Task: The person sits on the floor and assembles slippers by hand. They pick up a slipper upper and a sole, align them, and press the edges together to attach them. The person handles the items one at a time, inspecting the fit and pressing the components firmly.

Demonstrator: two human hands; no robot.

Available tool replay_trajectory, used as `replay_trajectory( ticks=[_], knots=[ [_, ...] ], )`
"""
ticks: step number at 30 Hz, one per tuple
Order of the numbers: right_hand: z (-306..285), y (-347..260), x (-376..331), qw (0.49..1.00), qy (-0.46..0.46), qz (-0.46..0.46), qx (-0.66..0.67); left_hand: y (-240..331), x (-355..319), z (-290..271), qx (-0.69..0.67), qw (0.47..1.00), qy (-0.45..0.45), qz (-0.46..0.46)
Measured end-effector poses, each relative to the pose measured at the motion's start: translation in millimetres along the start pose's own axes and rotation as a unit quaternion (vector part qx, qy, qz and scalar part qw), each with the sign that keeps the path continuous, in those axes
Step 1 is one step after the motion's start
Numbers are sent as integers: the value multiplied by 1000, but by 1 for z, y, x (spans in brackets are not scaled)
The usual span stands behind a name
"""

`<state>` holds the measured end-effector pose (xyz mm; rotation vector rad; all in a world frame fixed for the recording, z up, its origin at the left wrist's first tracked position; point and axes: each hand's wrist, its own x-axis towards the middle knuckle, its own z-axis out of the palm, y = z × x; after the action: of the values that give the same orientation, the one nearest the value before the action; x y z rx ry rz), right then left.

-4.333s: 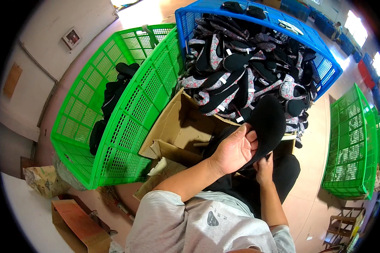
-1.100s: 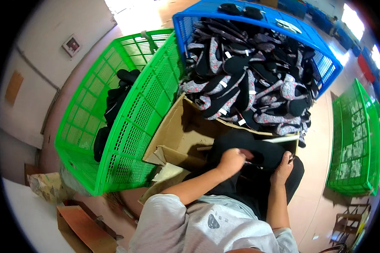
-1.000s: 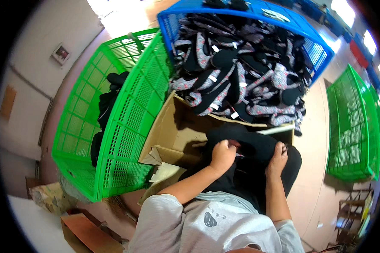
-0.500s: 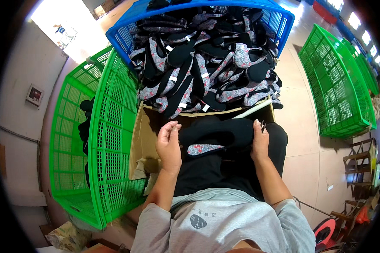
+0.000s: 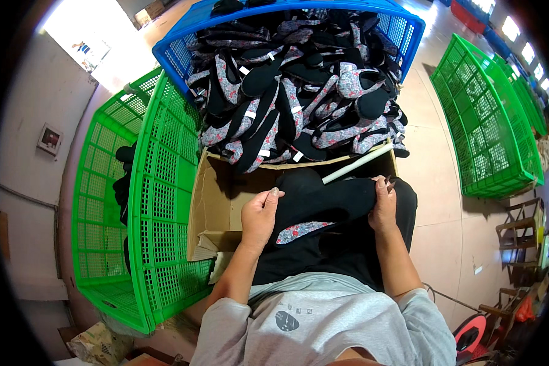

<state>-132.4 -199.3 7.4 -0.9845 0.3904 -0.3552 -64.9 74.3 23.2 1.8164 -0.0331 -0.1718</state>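
Note:
A black cloth shoe (image 5: 332,204) with a grey-and-red floral patch at its opening is stretched level above my lap. My left hand (image 5: 259,219) is closed, pinching the shoe's left end between thumb and fingers. At the other end my right hand (image 5: 383,210) is closed on it. A small dark pointed tool, perhaps thread snips (image 5: 390,182), sticks out by the right fingertips; its exact kind is hard to make out. Just beyond my hands lies a heap of similar floral and black shoes (image 5: 290,104), several with white tags.
An open cardboard box (image 5: 226,183) sits at my knees, a white tube (image 5: 357,163) leaning across it. The blue crate (image 5: 177,55) stands behind. Green crates flank me, one on the left (image 5: 165,201) and one on the right (image 5: 479,122). Wooden stools (image 5: 521,235) stand far right.
Both hands have come slightly nearer to me and to the right, carrying the shoe along. The shoe is now tilted, its left end lower, and more of the box's inside shows.

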Motion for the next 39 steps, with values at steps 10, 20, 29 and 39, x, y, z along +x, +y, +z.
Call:
replay_trajectory(
  ticks=[10, 20, 29, 39],
  knots=[
    [-12, 9, 9, 998, 2, 31, -60, 19, -2, -20, 34, 938, -340, 47],
    [-4, 4, -1, 972, -146, 70, -171, 21, -33, 21, -165, 829, -500, -189],
    [15, 1, 3, 994, -39, 72, -72, 54, 5, 27, -409, 835, -191, -315],
    [15, 12, -5, 964, -241, 10, -109, 27, 36, 57, -516, 782, -73, -343]
  ],
)
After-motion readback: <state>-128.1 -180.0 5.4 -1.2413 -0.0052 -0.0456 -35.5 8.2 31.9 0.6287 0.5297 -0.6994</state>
